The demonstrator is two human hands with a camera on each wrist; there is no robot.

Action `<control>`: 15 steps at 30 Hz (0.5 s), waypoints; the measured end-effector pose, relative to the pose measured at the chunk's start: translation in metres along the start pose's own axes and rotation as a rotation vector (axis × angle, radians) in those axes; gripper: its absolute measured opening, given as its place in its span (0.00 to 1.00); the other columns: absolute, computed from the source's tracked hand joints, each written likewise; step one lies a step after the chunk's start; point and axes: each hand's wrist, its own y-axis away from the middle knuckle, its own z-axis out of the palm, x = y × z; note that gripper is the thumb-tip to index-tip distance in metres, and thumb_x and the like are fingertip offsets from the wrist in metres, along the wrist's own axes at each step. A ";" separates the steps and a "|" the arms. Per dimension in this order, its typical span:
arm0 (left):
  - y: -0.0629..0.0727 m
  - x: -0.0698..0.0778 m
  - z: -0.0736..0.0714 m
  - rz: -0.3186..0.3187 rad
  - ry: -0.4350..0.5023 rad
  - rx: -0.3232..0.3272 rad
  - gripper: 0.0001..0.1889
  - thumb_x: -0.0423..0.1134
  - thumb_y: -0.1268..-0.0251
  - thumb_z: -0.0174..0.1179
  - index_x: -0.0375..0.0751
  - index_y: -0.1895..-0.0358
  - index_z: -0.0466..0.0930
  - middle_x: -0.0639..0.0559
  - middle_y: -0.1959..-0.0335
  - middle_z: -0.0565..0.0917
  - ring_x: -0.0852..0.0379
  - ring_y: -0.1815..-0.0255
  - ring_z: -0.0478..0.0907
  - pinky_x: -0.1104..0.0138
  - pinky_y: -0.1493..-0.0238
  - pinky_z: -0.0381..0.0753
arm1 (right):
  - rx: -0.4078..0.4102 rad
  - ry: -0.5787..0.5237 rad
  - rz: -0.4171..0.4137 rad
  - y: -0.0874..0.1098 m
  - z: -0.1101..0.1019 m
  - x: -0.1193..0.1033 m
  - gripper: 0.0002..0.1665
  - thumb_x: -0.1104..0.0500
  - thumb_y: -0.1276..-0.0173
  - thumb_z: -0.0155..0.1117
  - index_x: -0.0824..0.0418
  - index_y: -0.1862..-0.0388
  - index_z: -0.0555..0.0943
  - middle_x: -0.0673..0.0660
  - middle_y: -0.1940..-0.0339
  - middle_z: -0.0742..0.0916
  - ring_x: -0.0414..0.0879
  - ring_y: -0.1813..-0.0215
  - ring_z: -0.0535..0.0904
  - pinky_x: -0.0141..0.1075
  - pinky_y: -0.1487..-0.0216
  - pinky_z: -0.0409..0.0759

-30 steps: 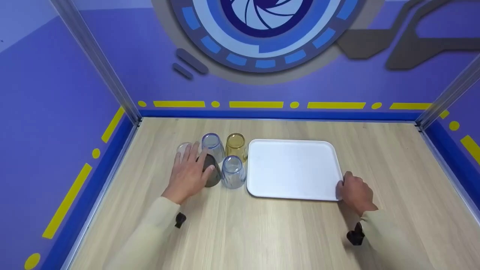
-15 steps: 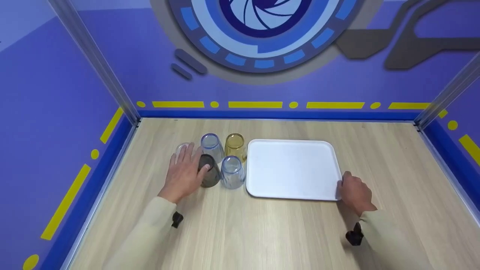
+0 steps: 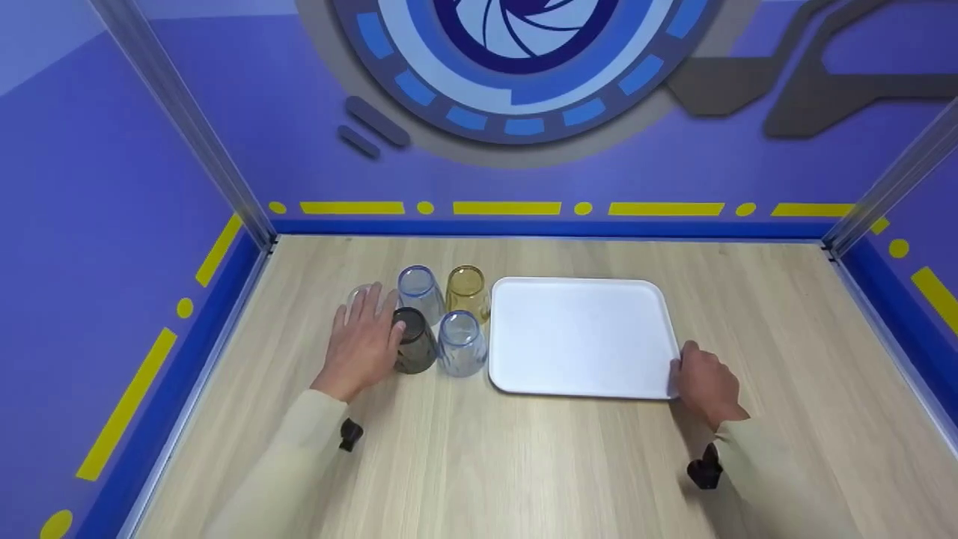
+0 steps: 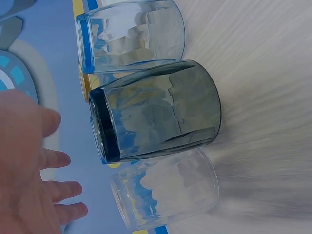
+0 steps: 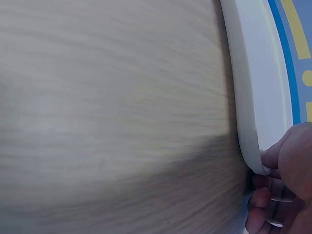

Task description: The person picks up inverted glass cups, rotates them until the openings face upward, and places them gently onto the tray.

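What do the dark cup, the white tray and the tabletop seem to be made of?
Dark cup: tinted glass or plastic, I can't tell which; it's glossy and see-through.
White tray: probably moulded plastic, smooth, with even colour and rounded corners.
Tabletop: wood-look with a soft sheen and visible grain; solid wood or laminate, unclear.

Gripped by the right hand, the tray is smooth plastic; below that grip, the table is matt, wood-grained. Across the tray, the dark tumbler is glossy, perhaps glass.
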 end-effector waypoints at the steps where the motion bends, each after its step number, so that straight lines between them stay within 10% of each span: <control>1: 0.000 -0.001 0.000 0.004 -0.006 0.005 0.29 0.49 0.23 0.40 0.40 0.25 0.56 0.37 0.24 0.56 0.38 0.23 0.51 0.39 0.27 0.51 | 0.004 0.000 -0.001 0.000 0.000 0.000 0.11 0.60 0.26 0.49 0.70 0.60 0.70 0.62 0.73 0.77 0.50 0.73 0.70 0.40 0.76 0.67; 15: -0.001 -0.006 -0.001 0.009 0.014 0.037 0.27 0.45 0.24 0.42 0.38 0.27 0.58 0.36 0.25 0.58 0.39 0.24 0.53 0.38 0.30 0.56 | 0.000 -0.011 -0.003 0.000 0.001 0.000 0.13 0.59 0.26 0.47 0.71 0.57 0.70 0.65 0.69 0.79 0.52 0.71 0.71 0.43 0.74 0.70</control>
